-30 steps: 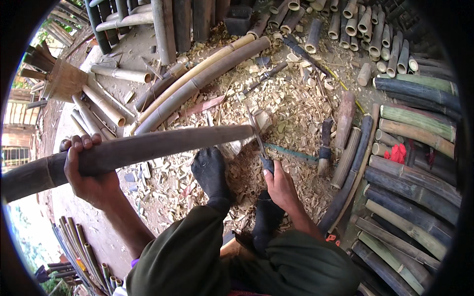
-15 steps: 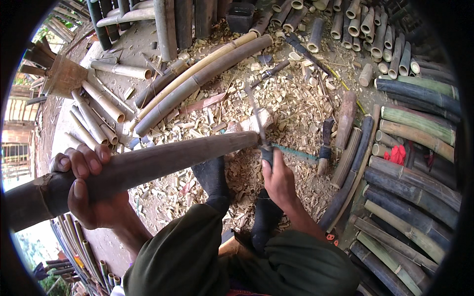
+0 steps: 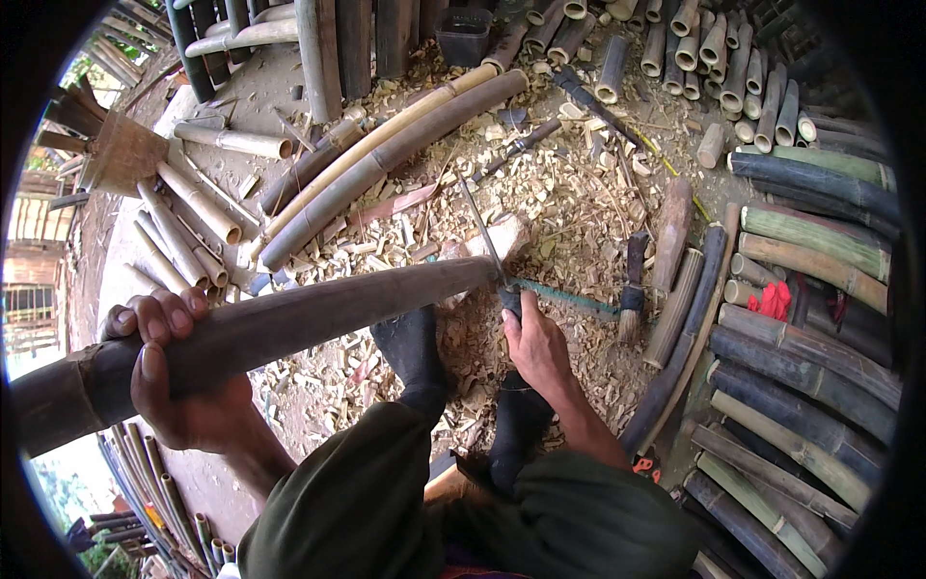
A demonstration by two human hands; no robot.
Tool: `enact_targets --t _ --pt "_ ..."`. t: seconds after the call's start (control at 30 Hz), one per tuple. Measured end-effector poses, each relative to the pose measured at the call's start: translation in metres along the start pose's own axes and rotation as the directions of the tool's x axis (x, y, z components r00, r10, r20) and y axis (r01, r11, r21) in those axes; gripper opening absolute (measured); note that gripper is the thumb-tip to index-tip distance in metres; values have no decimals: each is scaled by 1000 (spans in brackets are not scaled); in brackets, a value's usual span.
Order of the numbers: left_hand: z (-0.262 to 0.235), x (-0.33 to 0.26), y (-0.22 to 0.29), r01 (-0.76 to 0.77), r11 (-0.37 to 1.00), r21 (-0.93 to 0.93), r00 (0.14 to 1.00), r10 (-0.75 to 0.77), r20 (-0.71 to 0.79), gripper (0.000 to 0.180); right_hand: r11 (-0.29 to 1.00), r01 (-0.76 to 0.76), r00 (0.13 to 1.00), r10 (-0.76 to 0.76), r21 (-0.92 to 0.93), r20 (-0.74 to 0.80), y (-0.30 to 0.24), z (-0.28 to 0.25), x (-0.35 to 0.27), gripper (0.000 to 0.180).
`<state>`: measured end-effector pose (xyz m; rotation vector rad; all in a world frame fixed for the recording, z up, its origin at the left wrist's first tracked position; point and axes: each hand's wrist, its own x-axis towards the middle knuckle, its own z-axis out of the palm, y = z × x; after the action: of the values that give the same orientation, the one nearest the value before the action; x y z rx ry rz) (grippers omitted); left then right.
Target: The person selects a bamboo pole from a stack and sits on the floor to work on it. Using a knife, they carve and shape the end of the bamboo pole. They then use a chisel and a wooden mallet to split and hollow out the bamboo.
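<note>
So a dark bamboo pole (image 3: 299,321) is gripped at frame left by the left hand (image 3: 183,407), while a thin-bladed knife (image 3: 486,239) is clutched by its handle in the right hand (image 3: 536,340), mid-frame, right by the pole's narrow end. If the pole gets twisted in that one-handed hold, the blade could be sent skidding, maybe toward the black-covered foot (image 3: 410,349) just below. The floor (image 3: 260,82) is littered with pale chips (image 3: 579,203); bamboo lengths (image 3: 801,381) are stacked along the right edge.
</note>
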<state>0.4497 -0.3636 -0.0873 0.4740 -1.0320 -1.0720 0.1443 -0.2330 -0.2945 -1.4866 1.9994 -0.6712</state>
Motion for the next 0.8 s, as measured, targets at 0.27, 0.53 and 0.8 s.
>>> enact_targets --t 0.27,0.53,0.8 --pt "8 -6 10 -7 998 58 1000 7 -15 36 980 91 989 -68 177 -132 -40 -13 -9 33" --pt "12 -10 8 -14 996 87 999 19 -47 35 987 -65 998 65 146 5 -31 -23 -4 35" --pt "25 -8 1 -15 993 113 982 36 -188 27 996 -73 997 74 -54 10 8 12 8 32"
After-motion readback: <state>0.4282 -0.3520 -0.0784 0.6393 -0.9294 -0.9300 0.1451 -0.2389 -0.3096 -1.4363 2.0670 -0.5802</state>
